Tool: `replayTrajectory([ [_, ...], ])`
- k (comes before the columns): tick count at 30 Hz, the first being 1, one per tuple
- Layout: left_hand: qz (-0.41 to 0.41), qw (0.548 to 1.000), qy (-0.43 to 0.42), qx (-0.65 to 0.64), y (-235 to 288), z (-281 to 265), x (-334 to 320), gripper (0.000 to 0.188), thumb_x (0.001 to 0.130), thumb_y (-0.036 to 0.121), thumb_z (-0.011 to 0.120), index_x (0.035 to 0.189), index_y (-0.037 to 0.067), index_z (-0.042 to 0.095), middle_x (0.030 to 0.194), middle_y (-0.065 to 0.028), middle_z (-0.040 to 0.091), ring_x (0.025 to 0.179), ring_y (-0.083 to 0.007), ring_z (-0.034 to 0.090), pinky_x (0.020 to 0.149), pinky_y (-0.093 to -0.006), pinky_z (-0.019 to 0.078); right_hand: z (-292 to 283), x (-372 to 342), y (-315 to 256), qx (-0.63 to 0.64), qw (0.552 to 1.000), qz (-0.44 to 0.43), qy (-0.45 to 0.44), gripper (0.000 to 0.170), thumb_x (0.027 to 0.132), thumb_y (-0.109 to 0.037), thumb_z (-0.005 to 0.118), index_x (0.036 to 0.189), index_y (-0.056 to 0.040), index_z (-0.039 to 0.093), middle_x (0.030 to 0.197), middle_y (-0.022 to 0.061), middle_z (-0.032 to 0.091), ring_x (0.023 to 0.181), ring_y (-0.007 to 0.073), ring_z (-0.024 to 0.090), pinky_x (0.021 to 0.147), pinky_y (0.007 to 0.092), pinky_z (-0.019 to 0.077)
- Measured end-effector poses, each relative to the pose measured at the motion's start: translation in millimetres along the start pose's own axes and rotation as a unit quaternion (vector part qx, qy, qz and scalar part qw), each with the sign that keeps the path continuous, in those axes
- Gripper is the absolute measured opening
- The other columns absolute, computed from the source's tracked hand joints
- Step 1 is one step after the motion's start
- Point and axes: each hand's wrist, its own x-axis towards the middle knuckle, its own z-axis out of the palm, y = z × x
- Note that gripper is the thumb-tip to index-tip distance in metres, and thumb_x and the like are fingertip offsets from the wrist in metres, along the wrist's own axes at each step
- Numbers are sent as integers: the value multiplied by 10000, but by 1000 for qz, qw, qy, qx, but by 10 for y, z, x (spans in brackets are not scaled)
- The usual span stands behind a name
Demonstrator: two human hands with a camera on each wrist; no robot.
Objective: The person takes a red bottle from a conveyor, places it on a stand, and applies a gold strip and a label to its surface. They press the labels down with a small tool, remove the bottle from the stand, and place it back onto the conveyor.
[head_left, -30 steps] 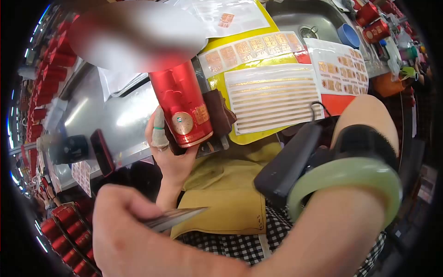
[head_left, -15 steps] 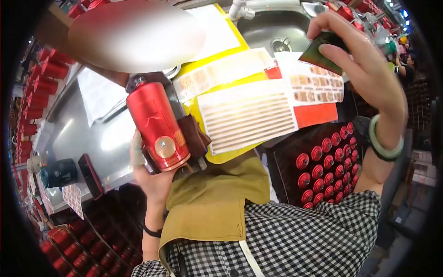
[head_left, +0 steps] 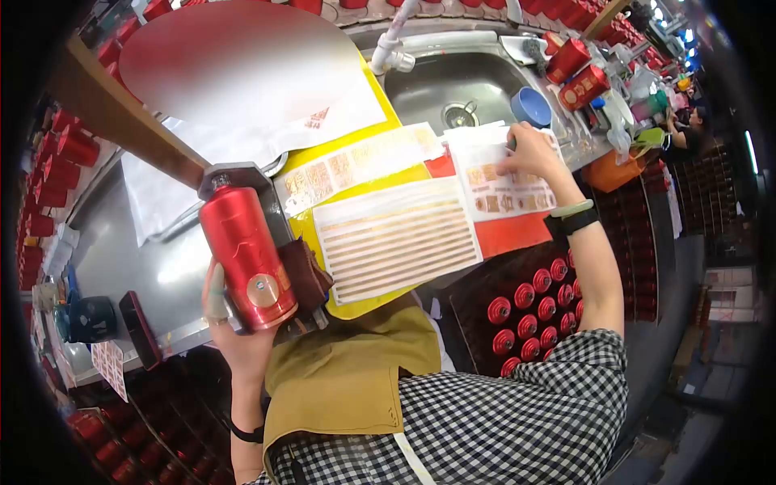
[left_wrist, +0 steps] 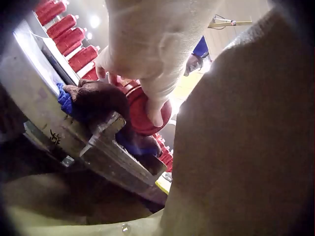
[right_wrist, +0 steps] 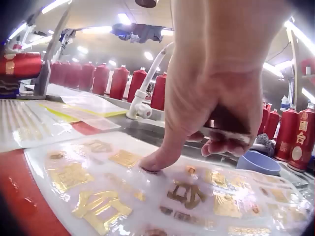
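We see a metal bench (head_left: 162, 259) and, at its far side, 1 sink (head_left: 420, 93) with a white tap (head_left: 394, 61) beside the basin. On the left, a wooden post (head_left: 133, 121) slants. Under the pale ceiling (right_wrist: 96, 14), we notice many bright white lamps (right_wrist: 124, 18).

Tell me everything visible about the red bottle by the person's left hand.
The red bottle has a glossy, metallic-looking body, a narrower neck and, near its base, a round pale emblem, a gold patch and a gold-toned rim. It lies on its side, neck away from the person, with brown cloth beside it. The left hand grips its base end.
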Motion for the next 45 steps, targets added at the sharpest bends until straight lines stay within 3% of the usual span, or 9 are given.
replayTrajectory([
  [7, -21, 1000, 5, -2, 16, 0, -22, 1045, 649, 74, 973, 1560, 46, 461, 1546, -147, 513, 1418, -269, 503, 1204, -412, 387, 234, 771, 64, 40, 993, -92, -65, 565, 805, -277, 865, 1297, -64, 686, 1190, 187, 715, 1085, 359, 689, 956, 425, 540],
  [11, -17, 1000, 1, -13, 39, -14, -5, 1024, 655, 73, 971, 1551, 43, 475, 1547, -158, 516, 1405, -279, 520, 1198, -411, 395, 117, 987, -43, 60, 975, -20, -212, 361, 839, -265, 763, 1127, -47, 773, 1087, 204, 769, 1011, 352, 729, 890, 431, 557],
  [17, -4, 1000, -23, -14, 83, -54, 34, 984, 716, 46, 950, 1562, 82, 448, 1578, -194, 462, 1424, -321, 511, 1174, -421, 437, 385, 1352, -179, 66, 988, -55, -128, 310, 864, -271, 728, 1042, -22, 775, 1025, 207, 772, 958, 356, 739, 871, 440, 569],
  [20, 2, 1000, -17, -3, 57, -57, 30, 995, 701, 59, 961, 1558, 79, 455, 1572, -203, 462, 1424, -333, 511, 1171, -423, 441, 655, 1467, -365, 102, 994, 5, 43, 299, 895, -275, 713, 1039, -21, 777, 1031, 218, 769, 993, 405, 733, 894, 465, 571],
  [24, 7, 1000, -14, -1, 92, -72, 60, 979, 693, 41, 957, 1544, 66, 475, 1564, -220, 458, 1421, -333, 512, 1164, -420, 452, 671, 1469, -607, -17, 998, 65, -7, 278, 901, -245, 691, 1041, -21, 775, 1007, 237, 760, 979, 424, 730, 895, 482, 574],
  [27, -6, 1000, 8, -20, 78, -34, 61, 985, 644, 93, 986, 1509, 58, 516, 1522, -198, 528, 1388, -321, 542, 1161, -431, 435, 436, 1430, -769, 41, 989, -81, 119, 212, 890, -184, 686, 997, -21, 768, 946, 260, 740, 930, 466, 713, 852, 513, 581],
  [34, 11, 999, -3, -49, -93, -91, 18, 938, 683, 81, 957, 1507, 44, 510, 1554, -211, 471, 1413, -329, 520, 1156, -414, 449, -427, 278, -2401, 221, 941, -207, 148, 103, 915, -51, 699, 1006, -9, 722, 834, 145, 723, 698, 286, 687, 672, 360, 534],
  [36, 21, 997, 5, -70, -131, -61, 18, 923, 697, 77, 945, 1508, 33, 507, 1551, -223, 470, 1409, -341, 525, 1148, -419, 459, -520, 22, -2738, 260, 920, -261, 136, 82, 936, 7, 684, 1015, 15, 700, 842, 88, 695, 728, 144, 619, 684, 274, 485],
  [45, 38, 995, -74, -54, 22, -278, 251, 1095, 733, 183, 952, 1602, 0, 310, 1585, -265, 399, 1443, -387, 477, 1178, -462, 419, -660, -344, -3733, 409, 847, -338, -46, 93, 964, -7, 672, 1049, 26, 691, 911, 87, 720, 842, 157, 678, 786, 282, 530],
])
